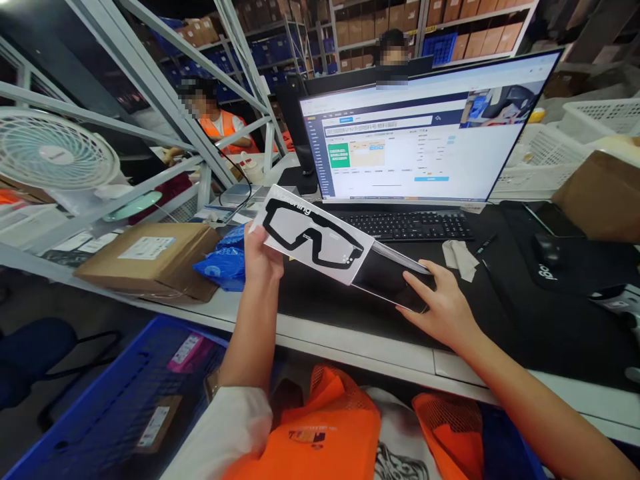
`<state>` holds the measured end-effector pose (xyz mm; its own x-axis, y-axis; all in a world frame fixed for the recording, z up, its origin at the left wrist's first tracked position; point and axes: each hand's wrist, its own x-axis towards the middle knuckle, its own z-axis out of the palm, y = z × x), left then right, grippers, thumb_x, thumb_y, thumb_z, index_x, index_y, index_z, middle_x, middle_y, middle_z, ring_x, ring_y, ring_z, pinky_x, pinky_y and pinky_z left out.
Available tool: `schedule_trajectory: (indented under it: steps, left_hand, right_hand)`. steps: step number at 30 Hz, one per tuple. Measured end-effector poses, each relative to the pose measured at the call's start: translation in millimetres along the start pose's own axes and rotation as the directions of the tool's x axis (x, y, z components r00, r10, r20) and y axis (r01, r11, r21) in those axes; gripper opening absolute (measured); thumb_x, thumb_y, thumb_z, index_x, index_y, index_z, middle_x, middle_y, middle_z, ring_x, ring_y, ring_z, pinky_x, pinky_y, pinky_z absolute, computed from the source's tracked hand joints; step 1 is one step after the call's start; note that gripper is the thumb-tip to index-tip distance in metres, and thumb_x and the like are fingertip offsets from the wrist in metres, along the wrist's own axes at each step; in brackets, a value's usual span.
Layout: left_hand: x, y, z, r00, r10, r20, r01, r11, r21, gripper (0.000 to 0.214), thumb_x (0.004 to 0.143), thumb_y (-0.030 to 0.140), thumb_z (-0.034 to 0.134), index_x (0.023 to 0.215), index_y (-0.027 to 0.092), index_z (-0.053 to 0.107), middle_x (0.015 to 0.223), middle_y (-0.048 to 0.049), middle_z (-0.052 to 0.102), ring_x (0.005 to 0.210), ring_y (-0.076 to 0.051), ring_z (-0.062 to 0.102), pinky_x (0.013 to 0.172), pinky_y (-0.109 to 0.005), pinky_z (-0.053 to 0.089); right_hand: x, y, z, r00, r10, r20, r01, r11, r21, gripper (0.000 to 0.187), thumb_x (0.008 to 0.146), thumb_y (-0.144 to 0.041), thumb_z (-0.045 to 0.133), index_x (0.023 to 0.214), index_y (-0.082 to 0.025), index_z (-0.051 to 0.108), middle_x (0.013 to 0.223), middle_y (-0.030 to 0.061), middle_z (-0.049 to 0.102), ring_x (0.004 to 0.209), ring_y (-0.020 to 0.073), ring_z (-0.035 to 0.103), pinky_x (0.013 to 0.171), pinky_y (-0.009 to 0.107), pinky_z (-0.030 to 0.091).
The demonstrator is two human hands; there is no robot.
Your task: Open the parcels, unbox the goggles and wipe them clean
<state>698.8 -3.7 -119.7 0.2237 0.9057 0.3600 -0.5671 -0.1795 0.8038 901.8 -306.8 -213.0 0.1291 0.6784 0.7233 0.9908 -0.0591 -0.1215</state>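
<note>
Tabletop (350, 347): pale front edge with a black mat over most of it. Its right end runs out of frame.
Monitor (430, 127): lit, showing a form page. The text is too small to read, and the upper right corner is cut off.
Blue crate (100, 413): below the tabletop on the left, holding labelled parcels. Only part of it is in frame.
Fan (55, 150): white, at far left behind a grey frame bar, its left side cut off.
Cardboard box (150, 257): closed, with a white label, lying on the left of the tabletop.
Keyboard (405, 225): black, just in front of the monitor. Its left end is hidden by the white sleeve.
White sleeve (315, 233): flat carton printed with a black goggle outline, held tilted above the mat, between the keyboard and the person. The lettering at its top edge is only partly legible.
Black inner tray (385, 280): sticks out of the sleeve's lower right end. Its surface is dark and no detail can be made out.
Left hand (260, 257): closed around the sleeve's left end, thumb on the printed face. The fingers behind are hidden.
Right hand (440, 303): holding the tray's free end, fingers flat on top and thumb along the near edge. The grip underneath is not visible.
Mouse (547, 250): dark against the dark mat at right, hard to distinguish.
</note>
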Motion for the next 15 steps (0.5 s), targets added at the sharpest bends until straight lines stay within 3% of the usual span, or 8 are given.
schedule_trajectory:
  steps: [5, 9, 15]
  left_hand:
    - [-15.6, 42.5, 4.2, 0.990, 0.137, 0.040, -0.139, 0.988, 0.060, 0.061, 0.059, 0.065, 0.080, 0.104, 0.025, 0.065, 0.115, -0.0067, 0.071, 0.123, -0.031, 0.065, 0.101, -0.040, 0.056]
    - [-30.6, 72.2, 10.9, 0.951, 0.307, 0.044, -0.309, 0.929, 0.203, 0.065, 0.067, 0.076, 0.068, 0.112, 0.030, 0.065, 0.118, -0.0056, 0.069, 0.129, -0.033, 0.060, 0.104, -0.046, 0.055]
    - [-44.8, 89.4, 9.2, 0.883, 0.469, -0.008, -0.437, 0.829, 0.349, 0.075, 0.076, 0.086, 0.045, 0.128, 0.033, 0.054, 0.125, -0.0033, 0.063, 0.137, -0.035, 0.049, 0.104, -0.048, 0.052]
  right_hand:
    - [-0.3, -9.1, -6.4, 0.996, -0.059, -0.072, 0.061, 0.998, 0.030, 0.078, 0.085, -0.034, 0.078, 0.153, -0.030, 0.043, 0.148, 0.0197, 0.042, 0.133, 0.0395, 0.051, 0.103, 0.058, 0.052]
    - [-3.7, -13.6, -12.6, 0.990, -0.086, -0.112, 0.087, 0.996, 0.013, 0.089, 0.083, -0.035, 0.079, 0.160, -0.034, 0.034, 0.150, 0.0188, 0.040, 0.130, 0.0396, 0.052, 0.101, 0.058, 0.053]
    - [-10.2, -20.7, -17.7, 0.985, -0.118, -0.130, 0.121, 0.992, 0.022, 0.093, 0.084, -0.039, 0.079, 0.162, -0.036, 0.030, 0.151, 0.0171, 0.038, 0.130, 0.0375, 0.052, 0.106, 0.058, 0.051]
